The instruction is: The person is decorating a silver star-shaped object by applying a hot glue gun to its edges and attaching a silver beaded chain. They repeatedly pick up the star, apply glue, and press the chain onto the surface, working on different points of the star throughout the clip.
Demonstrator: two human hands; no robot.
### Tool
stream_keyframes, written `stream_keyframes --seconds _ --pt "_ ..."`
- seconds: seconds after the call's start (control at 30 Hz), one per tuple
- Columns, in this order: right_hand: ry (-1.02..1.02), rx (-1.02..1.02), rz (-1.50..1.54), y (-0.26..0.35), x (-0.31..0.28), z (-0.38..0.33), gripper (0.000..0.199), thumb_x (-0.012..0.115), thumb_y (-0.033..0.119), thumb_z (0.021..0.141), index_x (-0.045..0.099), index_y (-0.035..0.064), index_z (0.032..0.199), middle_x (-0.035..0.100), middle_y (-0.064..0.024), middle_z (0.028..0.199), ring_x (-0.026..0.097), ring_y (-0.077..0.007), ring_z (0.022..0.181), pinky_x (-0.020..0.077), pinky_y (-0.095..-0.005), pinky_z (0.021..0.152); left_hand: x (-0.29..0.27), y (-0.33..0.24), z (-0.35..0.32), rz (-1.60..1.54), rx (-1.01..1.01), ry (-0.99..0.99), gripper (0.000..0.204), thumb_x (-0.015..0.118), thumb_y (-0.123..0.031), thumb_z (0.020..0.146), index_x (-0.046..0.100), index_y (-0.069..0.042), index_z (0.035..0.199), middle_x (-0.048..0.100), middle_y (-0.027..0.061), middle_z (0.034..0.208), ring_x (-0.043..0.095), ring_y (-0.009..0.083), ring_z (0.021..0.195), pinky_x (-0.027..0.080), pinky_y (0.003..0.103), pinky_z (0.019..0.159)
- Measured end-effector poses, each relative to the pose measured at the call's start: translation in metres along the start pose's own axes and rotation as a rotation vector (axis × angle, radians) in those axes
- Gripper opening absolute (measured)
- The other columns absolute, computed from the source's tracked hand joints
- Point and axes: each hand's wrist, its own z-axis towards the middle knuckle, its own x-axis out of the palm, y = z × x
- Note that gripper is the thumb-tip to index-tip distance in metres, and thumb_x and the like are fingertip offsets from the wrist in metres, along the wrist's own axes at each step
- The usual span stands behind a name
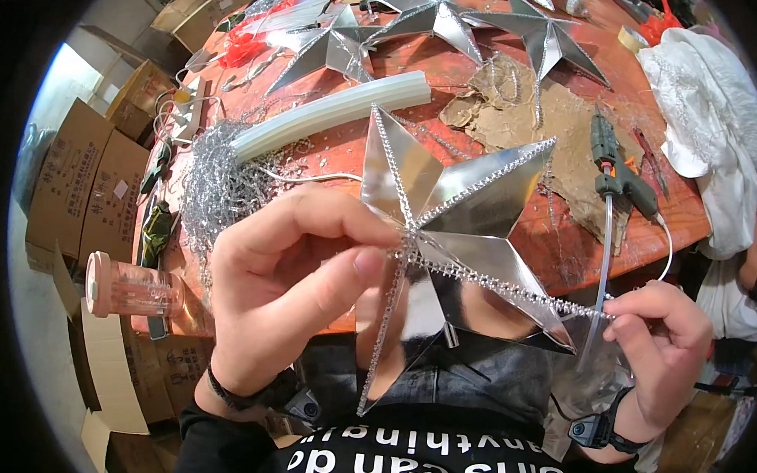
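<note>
A person's left hand is curled in, its thumb and forefinger pinched together at the centre of a silver star, held up in front of the person's body at the near edge of a table. The right hand, to the right of the star, is closed to a narrow pinch, thumb and forefinger gripping the end of a sparkly silver trim. That strand runs straight from the star's centre, across its lower right point, to the fingertips. The star is mirror-bright and faceted, its points folded along raised ridges; similar trim lines the ridges of the top, upper right and lower left points, while the left side is hidden by the hand. Right of the star, a dark green glue gun lies on torn brown cardboard. Left of the star sits a heap of silver tinsel, and above left, a bundle of translucent sticks. Beyond the star, more silver stars rest at the far side of the red table.
</note>
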Motion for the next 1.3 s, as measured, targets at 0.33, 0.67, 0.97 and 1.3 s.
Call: stream_keyframes --seconds 0.33,0.67,0.97,1.3 --pt "0.065 -0.321 -0.065 -0.012 -0.005 -0.004 0.027 0.068 -0.003 0.058 0.069 0.0076 0.083 0.058 -0.0036 0.064 0.047 -0.0176 0.05 0.0361 -0.0279 0.049 0.009 -0.01 0.022 0.168 -0.178 0.018 0.037 0.058 -0.002 0.072 0.049 0.001 0.108 0.05 0.0024 0.085 0.047 0.0073 0.074 0.037 0.02 0.067" --pt "0.138 -0.464 -0.164 -0.012 -0.004 -0.007 0.016 0.057 0.004 0.057 0.061 0.0104 0.071 0.059 -0.003 0.064 0.043 -0.0181 0.057 0.0321 -0.0294 0.054 0.005 -0.01 0.036 0.438 -0.075 0.257 0.035 0.054 0.005 0.073 0.051 0.0 0.107 0.048 0.0006 0.093 0.047 0.0077 0.081 0.038 0.022 0.076" --pt "0.127 -0.454 -0.068 -0.014 -0.002 -0.008 0.01 0.059 0.01 0.061 0.062 0.0108 0.07 0.06 -0.0021 0.066 0.042 -0.0169 0.058 0.0307 -0.0277 0.054 0.012 -0.012 0.039 0.404 -0.217 0.225 0.038 0.053 0.006 0.072 0.05 -0.001 0.11 0.047 -0.0013 0.086 0.046 0.0055 0.079 0.037 0.02 0.074" --pt "0.154 -0.428 -0.132 -0.011 -0.005 -0.004 0.008 0.062 0.017 0.072 0.062 0.0086 0.075 0.06 -0.0046 0.068 0.042 -0.0182 0.062 0.0315 -0.0296 0.057 0.007 -0.009 0.042 0.209 -0.288 0.242 0.04 0.054 0.003 0.074 0.05 0.0 0.114 0.047 -0.0015 0.086 0.044 0.0048 0.078 0.037 0.019 0.071"
